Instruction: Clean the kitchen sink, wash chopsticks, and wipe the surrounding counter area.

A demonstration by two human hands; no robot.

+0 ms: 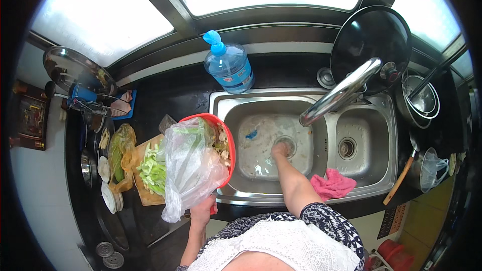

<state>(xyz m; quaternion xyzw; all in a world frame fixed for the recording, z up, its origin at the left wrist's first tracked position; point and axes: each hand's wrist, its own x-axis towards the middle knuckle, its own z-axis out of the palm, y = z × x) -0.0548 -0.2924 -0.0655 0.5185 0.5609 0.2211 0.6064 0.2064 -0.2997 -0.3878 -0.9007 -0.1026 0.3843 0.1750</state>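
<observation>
My left hand (202,209) grips the red handle of a red plastic container (231,146) at the left rim of the steel sink (260,198). Food scraps (223,145) show inside it, and a clear plastic bag (192,162) covers much of its left side. My right hand (281,149) reaches down into the large basin, at the round drain (293,146). Its fingertips are hard to make out there, so whether they hold anything cannot be told. A blue scrap (251,134) and small bits of debris lie on the basin floor.
Sliced green vegetables (152,165) lie on a wooden cutting board (145,190) at left. A chrome faucet (340,92) arches over the sink. Behind stands a blue-labelled water jug (229,69). A pink cloth (333,185) drapes the front rim; a wooden-handled utensil (401,177) lies right.
</observation>
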